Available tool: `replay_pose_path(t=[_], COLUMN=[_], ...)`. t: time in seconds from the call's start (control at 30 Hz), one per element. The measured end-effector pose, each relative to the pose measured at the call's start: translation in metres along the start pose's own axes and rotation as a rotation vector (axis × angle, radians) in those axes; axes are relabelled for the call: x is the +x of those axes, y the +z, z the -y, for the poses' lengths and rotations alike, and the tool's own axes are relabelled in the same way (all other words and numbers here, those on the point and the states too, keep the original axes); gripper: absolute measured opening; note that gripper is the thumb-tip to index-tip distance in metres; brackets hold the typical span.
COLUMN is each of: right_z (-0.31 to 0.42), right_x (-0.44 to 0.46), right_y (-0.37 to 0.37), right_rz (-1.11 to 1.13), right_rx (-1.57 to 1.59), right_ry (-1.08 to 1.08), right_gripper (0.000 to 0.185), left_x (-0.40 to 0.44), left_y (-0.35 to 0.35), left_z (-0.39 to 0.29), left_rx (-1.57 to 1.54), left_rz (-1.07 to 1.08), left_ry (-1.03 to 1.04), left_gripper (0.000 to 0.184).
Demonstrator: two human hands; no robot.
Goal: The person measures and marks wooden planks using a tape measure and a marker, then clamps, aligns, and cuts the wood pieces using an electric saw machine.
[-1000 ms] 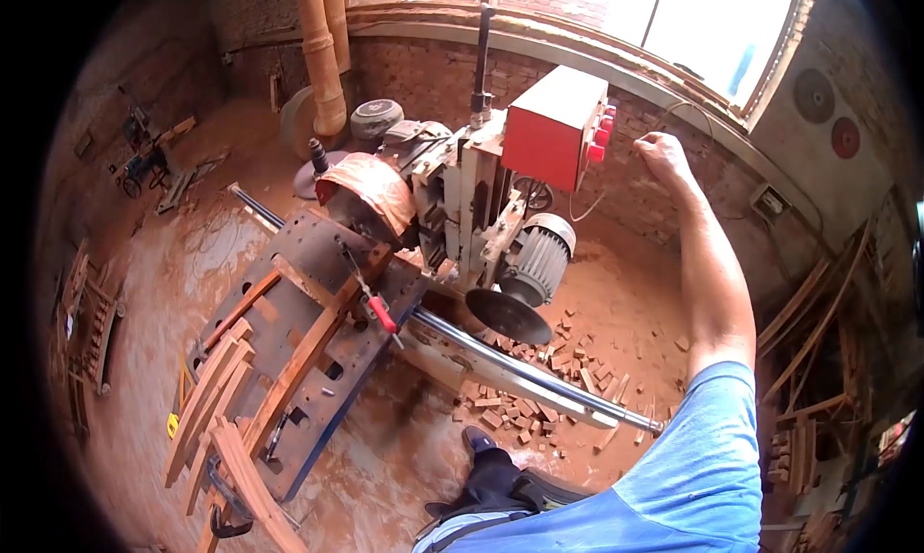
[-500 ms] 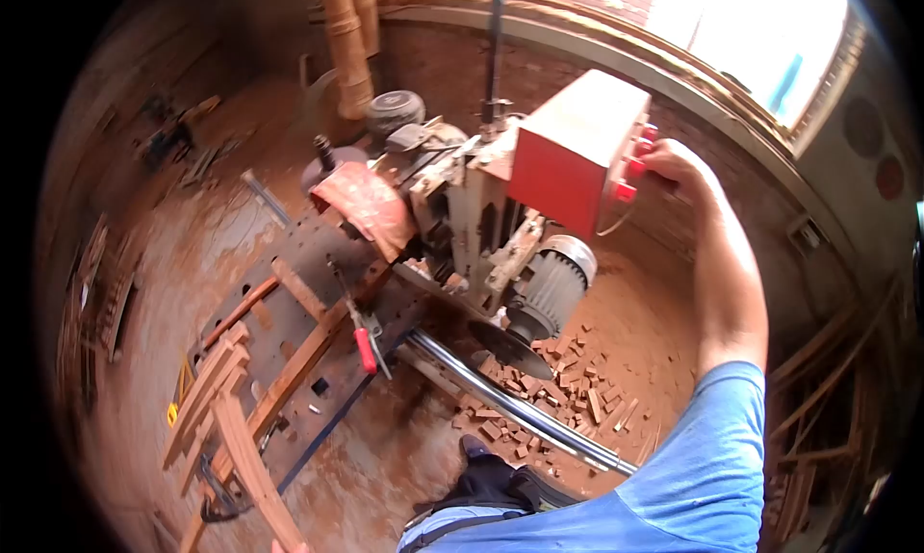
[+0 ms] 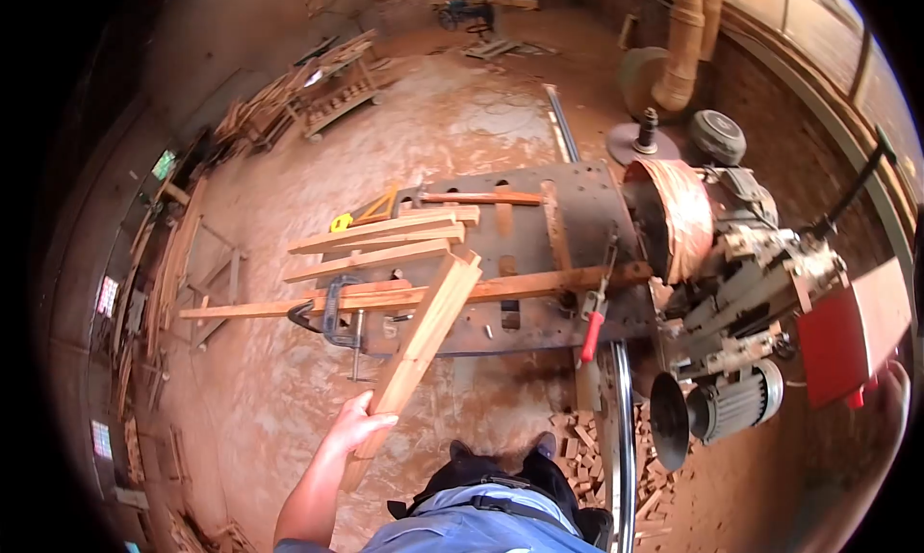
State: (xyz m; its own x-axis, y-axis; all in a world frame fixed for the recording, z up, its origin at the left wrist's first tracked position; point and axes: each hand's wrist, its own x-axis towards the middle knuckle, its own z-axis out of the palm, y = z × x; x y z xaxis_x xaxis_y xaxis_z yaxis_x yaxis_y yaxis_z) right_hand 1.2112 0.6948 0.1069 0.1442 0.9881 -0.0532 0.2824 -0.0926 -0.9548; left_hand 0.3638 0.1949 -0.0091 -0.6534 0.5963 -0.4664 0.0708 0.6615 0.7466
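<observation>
My left hand (image 3: 354, 426) is closed around the lower end of a wooden piece (image 3: 423, 336), whose upper end lies over the metal table (image 3: 568, 327). Several cut wooden strips (image 3: 375, 243) rest on the table's left part, beside a long wooden bar (image 3: 500, 288) and a black C-clamp (image 3: 335, 308). At the right edge, my right hand (image 3: 897, 387) is blurred and partly cut off, beside the red control box (image 3: 835, 346); its fingers cannot be made out. A red-handled toggle clamp (image 3: 592, 334) stands near the bar.
A saw blade (image 3: 669, 421) with its motor (image 3: 739, 402) sits at the lower right, near a steel rail (image 3: 624, 447). Small wood blocks (image 3: 582, 447) litter the floor. Another covered blade guard (image 3: 671, 216) stands at the table's right. Wood is stacked along the left wall.
The view has swung left, bringing my left hand and the wooden piece it holds into full view. My right hand, raised earlier, reached the control box and remains beside it.
</observation>
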Motion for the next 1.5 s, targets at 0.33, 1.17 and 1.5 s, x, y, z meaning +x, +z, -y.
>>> replay_pose_path(t=[0.33,1.17,1.5], right_z=[0.006,0.178,0.126], right_x=[-0.005,-0.212,-0.488], right_y=[0.044,0.382,0.761], right_rz=[-0.151,0.0,0.823], right_rx=[-0.321,-0.207,-0.361], right_ry=[-0.035,-0.391,-0.573], right_gripper=[0.042,0.062,0.011], left_x=[-0.018,-0.095,-0.236], left_y=[-0.001,-0.106,-0.231], left_z=[0.007,0.157,0.386], left_rx=[-0.064,-0.079,-0.654], left_rz=[0.025,0.04,-0.524], left_ry=[-0.005,-0.116,-0.375], left_gripper=[0.051,0.058,0.048])
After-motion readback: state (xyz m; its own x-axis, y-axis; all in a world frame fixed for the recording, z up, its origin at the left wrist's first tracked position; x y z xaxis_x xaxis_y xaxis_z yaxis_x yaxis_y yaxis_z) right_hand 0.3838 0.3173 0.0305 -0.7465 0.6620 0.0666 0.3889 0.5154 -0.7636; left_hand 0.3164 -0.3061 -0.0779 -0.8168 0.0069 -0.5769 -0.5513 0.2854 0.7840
